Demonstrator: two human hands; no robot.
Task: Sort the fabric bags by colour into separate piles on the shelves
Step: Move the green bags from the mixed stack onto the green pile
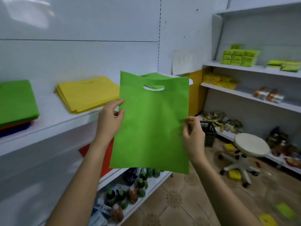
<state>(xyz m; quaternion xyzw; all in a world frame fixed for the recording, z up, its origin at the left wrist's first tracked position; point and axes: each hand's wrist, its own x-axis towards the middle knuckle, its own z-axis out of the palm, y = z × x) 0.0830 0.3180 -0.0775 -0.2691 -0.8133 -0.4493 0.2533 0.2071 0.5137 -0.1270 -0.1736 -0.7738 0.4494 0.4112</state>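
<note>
Left hand (110,118) and right hand (193,132) each pinch a side edge of the green bag (151,124), holding it flat and upright just right of the yellow pile (88,93), probably to check its colour. Another green bag (153,75) lies right of the yellow pile, behind the held one, which is likely where it belongs.

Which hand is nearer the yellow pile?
Left. The left hand pinches the green bag's edge just beside the yellow pile; the right hand pinches the opposite edge, with the bag between it and the pile.

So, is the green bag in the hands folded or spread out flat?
Spread flat. The green bag hangs full-length, handle cut-out uppermost, the left hand and right hand pinching its side edges; no fold shows.
</note>
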